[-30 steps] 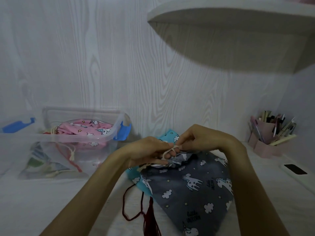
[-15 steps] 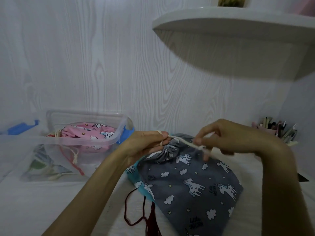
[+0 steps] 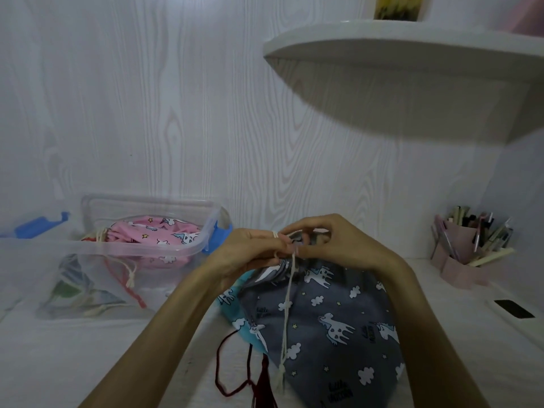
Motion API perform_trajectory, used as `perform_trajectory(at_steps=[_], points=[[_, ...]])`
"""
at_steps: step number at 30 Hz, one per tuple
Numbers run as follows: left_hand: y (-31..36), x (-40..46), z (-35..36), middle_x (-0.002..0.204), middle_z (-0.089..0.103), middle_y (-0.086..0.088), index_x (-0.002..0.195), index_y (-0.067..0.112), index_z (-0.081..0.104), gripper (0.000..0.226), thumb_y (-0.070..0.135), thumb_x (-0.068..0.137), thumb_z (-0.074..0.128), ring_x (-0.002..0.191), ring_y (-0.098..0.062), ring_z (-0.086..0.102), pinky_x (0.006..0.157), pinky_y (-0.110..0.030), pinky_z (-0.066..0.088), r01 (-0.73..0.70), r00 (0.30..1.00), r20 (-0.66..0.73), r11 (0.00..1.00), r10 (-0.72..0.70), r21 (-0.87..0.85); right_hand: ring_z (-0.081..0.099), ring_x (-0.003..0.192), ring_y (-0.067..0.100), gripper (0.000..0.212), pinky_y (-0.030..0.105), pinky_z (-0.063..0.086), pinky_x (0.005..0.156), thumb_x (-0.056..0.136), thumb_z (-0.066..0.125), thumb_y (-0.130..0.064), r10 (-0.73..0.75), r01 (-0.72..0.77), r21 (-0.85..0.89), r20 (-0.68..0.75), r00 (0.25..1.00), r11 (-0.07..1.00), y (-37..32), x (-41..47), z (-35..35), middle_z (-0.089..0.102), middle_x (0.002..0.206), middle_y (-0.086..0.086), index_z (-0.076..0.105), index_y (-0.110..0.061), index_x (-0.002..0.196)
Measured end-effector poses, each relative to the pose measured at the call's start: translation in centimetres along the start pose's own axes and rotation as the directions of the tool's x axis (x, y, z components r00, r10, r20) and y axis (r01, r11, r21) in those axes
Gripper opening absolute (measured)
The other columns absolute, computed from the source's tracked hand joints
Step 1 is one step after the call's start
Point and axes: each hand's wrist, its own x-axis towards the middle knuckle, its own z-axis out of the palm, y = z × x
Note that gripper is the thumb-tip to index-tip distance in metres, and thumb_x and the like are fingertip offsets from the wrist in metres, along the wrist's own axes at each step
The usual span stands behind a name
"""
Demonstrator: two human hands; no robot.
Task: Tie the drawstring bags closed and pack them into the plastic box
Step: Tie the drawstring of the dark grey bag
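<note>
Meeting again over the gathered mouth of the grey unicorn-print drawstring bag (image 3: 329,325), both hands now work close together, where half a second ago the right hand had drawn out to the right with the cord stretched taut between them. The left hand (image 3: 250,254) has its fingers curled, with the cream cotton drawstring (image 3: 287,313) looped round a finger and pinched at the bag's neck. The right hand (image 3: 332,242) has its fingers bent and pinches at the puckered fabric right beside the left fingertips. The cord no longer runs sideways; its free end hangs down across the front of the bag to a knotted tip. That bag lies on the white tabletop (image 3: 73,363), on top of a turquoise unicorn-print bag (image 3: 235,301) with a dark red cord (image 3: 232,375). To the left, the clear plastic box with blue clips (image 3: 97,278) holds a pink unicorn-print bag (image 3: 159,234) as before.
</note>
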Motion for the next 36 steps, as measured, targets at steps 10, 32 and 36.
perform_trajectory(at_steps=[10,32,36], points=[[0.5,-0.2,-1.5,0.077,0.074,-0.015,0.072,0.008,0.075,0.015,-0.006,0.071,0.073,0.074,-0.025,0.071,0.074,-0.029,0.059,-0.248,0.947,-0.137,0.931,0.292,0.269,0.059,0.062,-0.004,0.01,0.014,0.044,0.068,0.084,0.069,-0.017,0.081,-0.07,0.07,-0.169,0.982,0.995,0.9,-0.2,-0.1,0.07,0.086,-0.007,0.073,-0.019,0.093],[-3.1,0.6,1.6,0.064,0.072,0.01,0.073,0.027,0.075,0.009,0.025,0.068,0.083,0.062,-0.005,0.069,0.065,-0.034,0.059,-0.433,0.769,-0.268,0.781,0.581,0.451,0.053,0.045,0.004,0.02,0.014,0.039,0.045,0.092,0.059,-0.024,0.34,-0.371,0.238,0.163,0.926,0.897,1.3,-0.1,0.4,0.057,0.052,-0.008,0.068,-0.015,0.107],[-3.1,0.7,1.5,0.064,0.071,0.014,0.071,0.03,0.076,0.007,0.033,0.069,0.081,0.06,-0.001,0.065,0.062,-0.033,0.057,-0.448,0.684,-0.294,0.702,0.668,0.553,0.042,0.045,0.005,0.018,0.014,0.035,0.046,0.091,0.059,-0.024,0.303,-0.337,0.339,0.151,0.941,0.878,1.5,0.1,0.7,0.05,0.057,0.0,0.072,-0.014,0.099]])
